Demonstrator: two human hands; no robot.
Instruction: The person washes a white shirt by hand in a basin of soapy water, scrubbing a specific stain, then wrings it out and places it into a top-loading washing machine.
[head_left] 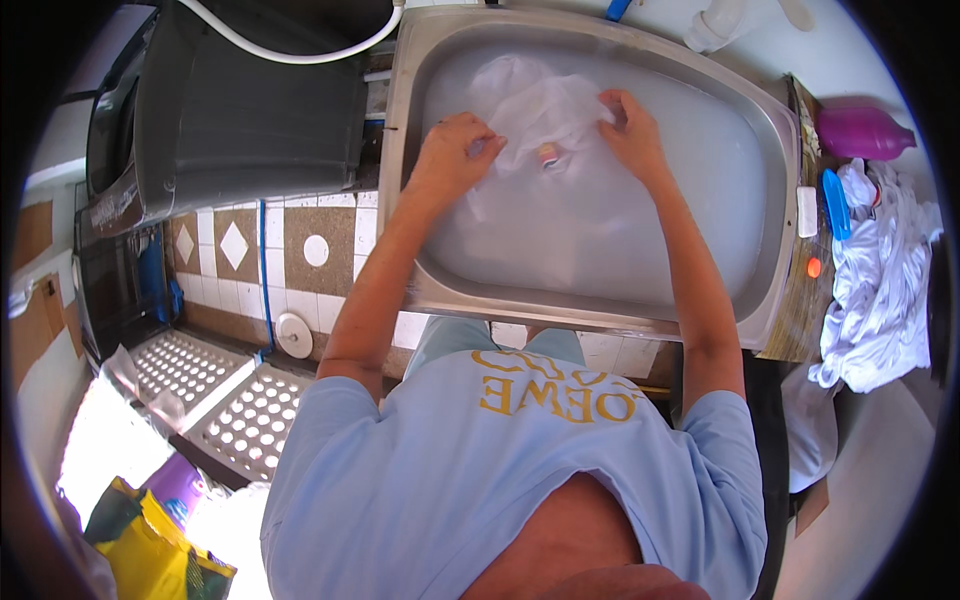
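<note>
A wet white cloth garment (545, 100) with a small colourful patch lies partly under the cloudy water of a metal sink (600, 318). Its upper folds rise above the surface. At the cloth's left edge, my left hand (452, 155) pinches the fabric between thumb and fingers. My right hand (633, 132) grips the opposite edge, fingers curled with the thumb below. Between the two hands the fabric is spread out. The cloth's lower part blurs away under the water.
Right of the sink, a wooden ledge (800, 335) carries a blue brush (836, 205), a white bar-like item (807, 212) and an orange cap (814, 267). White laundry (880, 290) is heaped beside it, near a purple container (865, 133). A dark grey bin-like container (250, 110) stands left.
</note>
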